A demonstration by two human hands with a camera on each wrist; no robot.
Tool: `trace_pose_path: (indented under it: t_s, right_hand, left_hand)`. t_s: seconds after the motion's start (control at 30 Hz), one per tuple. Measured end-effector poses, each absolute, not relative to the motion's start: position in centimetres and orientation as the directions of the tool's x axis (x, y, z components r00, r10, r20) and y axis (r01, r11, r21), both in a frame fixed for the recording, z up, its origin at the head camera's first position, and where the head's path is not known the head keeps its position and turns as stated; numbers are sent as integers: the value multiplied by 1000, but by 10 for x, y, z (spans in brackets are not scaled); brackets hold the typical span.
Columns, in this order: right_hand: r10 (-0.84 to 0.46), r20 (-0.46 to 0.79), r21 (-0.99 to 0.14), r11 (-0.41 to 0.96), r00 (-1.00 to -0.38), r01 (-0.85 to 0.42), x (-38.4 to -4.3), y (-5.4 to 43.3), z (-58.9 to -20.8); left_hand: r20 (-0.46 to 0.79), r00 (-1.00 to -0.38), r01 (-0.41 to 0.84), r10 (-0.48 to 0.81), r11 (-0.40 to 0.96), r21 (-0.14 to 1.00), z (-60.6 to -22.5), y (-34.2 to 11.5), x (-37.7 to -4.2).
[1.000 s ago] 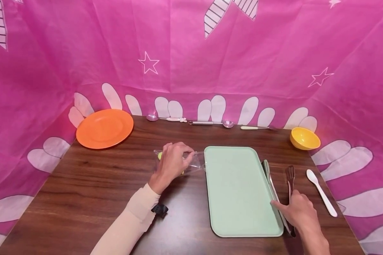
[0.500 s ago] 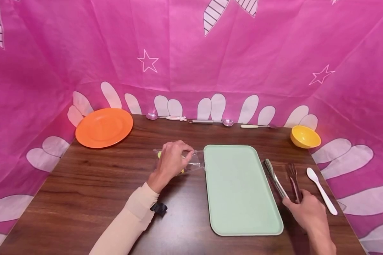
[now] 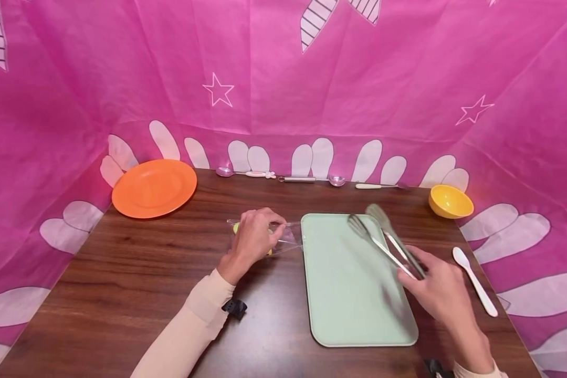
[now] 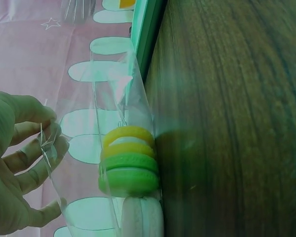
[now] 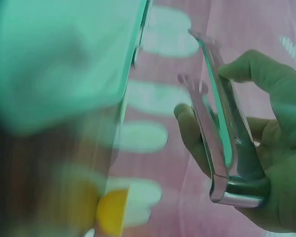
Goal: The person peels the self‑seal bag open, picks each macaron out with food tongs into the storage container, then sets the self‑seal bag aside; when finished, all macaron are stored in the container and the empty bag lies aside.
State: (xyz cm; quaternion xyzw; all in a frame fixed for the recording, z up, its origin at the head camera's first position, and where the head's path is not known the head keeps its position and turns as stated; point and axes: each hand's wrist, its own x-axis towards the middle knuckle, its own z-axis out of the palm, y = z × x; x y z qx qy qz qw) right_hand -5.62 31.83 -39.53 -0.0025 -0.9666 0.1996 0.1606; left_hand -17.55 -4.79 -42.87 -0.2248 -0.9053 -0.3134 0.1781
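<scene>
In the head view my left hand (image 3: 252, 239) is left of the pale green tray (image 3: 335, 294), pinching the edge of a clear plastic bag (image 3: 288, 237). The left wrist view shows macarons inside the bag: a yellow one (image 4: 128, 134), a green one (image 4: 129, 185) and a white one (image 4: 133, 217). My right hand (image 3: 437, 289) holds metal tongs (image 5: 244, 192) between thumb and fingers. Their two arms stand apart with nothing between the tips. In the head view the tongs overlap the tray's far right corner, casting a shadow on it.
A white spoon (image 3: 474, 281) lies along the table's right side. The yellow bowl (image 3: 446, 207) stands at the back right, and an orange plate (image 3: 153, 189) at the back left. Several utensils, including a pink-handled spoon (image 3: 260, 174), line the back edge against the pink cloth (image 3: 274, 94).
My right hand has lifted the tongs from beside the tray and swung them left over its far right part. My left hand stays at the bag.
</scene>
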Motion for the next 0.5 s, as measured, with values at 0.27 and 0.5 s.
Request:
trace_pose_path:
  t_s: [0.27,0.5]
  right_hand:
    - [-171,227,-408,877,-959,-253,-88,272,-389]
    - [-252,121,-490,826,-960,-278,-97,255,-395]
  left_hand:
    - [448,-845,505,292,712,488,-430,-50,-175]
    - [468,-830,523,304,717,461,-430,-49,-174]
